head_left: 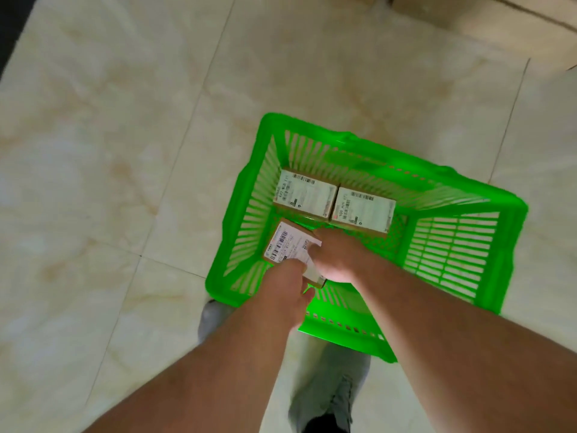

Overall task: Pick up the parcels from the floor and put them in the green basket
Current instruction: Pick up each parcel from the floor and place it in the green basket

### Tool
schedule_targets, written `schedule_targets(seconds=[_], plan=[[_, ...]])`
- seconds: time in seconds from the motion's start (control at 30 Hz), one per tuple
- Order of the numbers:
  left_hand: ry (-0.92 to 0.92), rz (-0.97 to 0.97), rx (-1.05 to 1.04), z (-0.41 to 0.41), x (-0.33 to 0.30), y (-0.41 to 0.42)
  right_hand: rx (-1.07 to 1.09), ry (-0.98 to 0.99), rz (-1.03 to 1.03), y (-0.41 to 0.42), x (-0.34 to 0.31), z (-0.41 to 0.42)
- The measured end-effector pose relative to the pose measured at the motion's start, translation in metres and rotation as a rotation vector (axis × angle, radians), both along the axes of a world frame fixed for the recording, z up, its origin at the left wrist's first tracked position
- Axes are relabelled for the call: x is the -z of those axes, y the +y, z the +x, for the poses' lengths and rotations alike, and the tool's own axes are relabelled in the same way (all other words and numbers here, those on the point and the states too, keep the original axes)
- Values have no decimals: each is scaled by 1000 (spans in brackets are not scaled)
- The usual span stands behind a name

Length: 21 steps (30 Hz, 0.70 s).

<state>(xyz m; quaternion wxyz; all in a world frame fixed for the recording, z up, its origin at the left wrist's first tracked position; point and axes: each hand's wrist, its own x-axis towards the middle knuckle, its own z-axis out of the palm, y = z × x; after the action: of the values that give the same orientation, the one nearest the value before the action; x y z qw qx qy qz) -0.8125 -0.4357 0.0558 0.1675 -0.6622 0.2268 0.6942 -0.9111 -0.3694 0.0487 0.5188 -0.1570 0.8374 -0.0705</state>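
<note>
Beige tiled floor, green basket centre-right – two parcels inside, third parcel half hidden, gripped by left hand and right hand, fingers curled; blurred cardboard box upper right.

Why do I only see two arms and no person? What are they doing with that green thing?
The camera sits on the person's head and looks down, so only arms show. The green basket stands on a tiled floor. Two parcels with labels lie side by side inside. Both hands, the left hand and the right hand, have their grip on a third parcel, held inside the basket. At the bottom you see the person's legs and shoes.
</note>
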Motion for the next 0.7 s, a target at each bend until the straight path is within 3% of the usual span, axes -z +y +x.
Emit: schedule_targets(seconds=[0.3, 0.7], plan=[[-28, 38, -73, -4, 41, -25, -38, -11, 34, -26, 51, 2], [-98, 66, 26, -13, 46, -33, 11, -30, -11, -30, 57, 7]])
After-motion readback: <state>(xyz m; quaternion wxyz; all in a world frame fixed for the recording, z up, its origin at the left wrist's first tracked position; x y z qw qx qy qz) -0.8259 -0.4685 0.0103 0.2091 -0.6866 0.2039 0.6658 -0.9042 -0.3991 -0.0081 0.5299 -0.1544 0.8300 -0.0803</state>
